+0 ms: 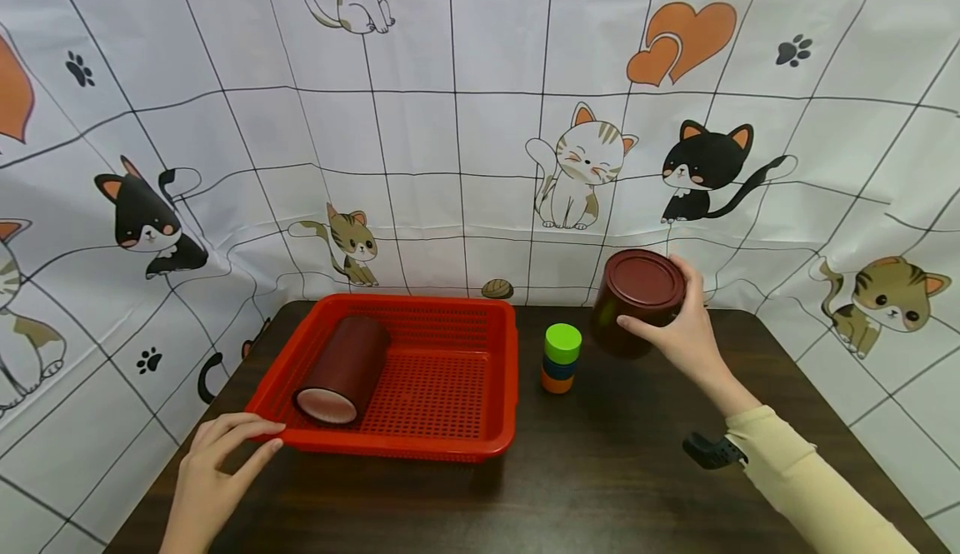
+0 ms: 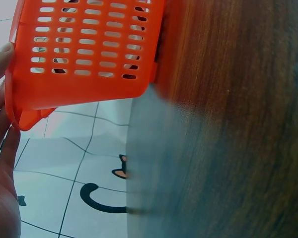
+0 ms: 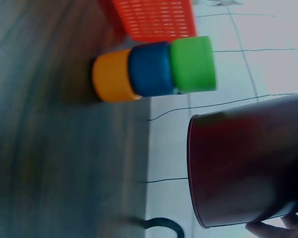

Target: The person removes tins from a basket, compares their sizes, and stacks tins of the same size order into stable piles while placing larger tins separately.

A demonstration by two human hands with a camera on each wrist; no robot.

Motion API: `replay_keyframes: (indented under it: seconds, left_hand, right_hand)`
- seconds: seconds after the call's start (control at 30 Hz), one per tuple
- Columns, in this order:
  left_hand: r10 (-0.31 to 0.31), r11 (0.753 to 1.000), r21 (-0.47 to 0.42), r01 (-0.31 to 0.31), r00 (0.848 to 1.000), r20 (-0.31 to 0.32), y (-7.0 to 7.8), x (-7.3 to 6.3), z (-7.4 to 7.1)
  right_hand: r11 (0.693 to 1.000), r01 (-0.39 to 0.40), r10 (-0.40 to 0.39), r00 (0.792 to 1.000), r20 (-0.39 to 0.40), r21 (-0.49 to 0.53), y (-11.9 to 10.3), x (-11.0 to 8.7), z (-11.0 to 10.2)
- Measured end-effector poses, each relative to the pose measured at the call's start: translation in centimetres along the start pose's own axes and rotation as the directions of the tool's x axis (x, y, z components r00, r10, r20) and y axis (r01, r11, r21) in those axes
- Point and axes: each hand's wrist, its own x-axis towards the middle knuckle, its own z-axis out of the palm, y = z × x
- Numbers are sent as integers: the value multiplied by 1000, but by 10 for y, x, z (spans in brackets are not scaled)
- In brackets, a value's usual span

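My right hand [image 1: 686, 341] grips a dark brown cylindrical canister [image 1: 645, 279] between thumb and fingers. It is held above the table, and its ridged round end faces up. In the right wrist view the canister [image 3: 248, 163] shows a thin rim, with wall visible between it and the tabletop. At the near left corner of a red plastic basket [image 1: 420, 447], my left hand [image 1: 213, 462] pinches the rim. The left wrist view shows thumb and fingers [image 2: 9, 148] around that corner. Inside the basket, a similar brown canister [image 1: 348, 362] lies on its side, its pale end facing me.
A small stack [image 1: 561, 360] of green, blue and orange pieces stands between the basket and the held canister. Everything is on a dark wooden table [image 1: 585, 487]. A white sheet with cat drawings [image 1: 495, 137] hangs behind and beside the table.
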Motion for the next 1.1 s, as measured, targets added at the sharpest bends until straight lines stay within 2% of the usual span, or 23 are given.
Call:
replay_keyframes:
  seconds: [0.17,0.5,1.1]
  left_hand:
    - [-9,1000,-1,9,1000,0,1,0,-1]
    - [-7,1000,8,7,1000,1,-1,1,0]
    - [1,1000,11,-1,1000,-8,-4,0,1]
  right_hand:
    - [999,-9,10,1000,24,-41,14,-7,6]
    - [998,-29,31,999,41,-60,32,-17,12]
    - [991,-109,118,985,129,-75,47,-35,12]
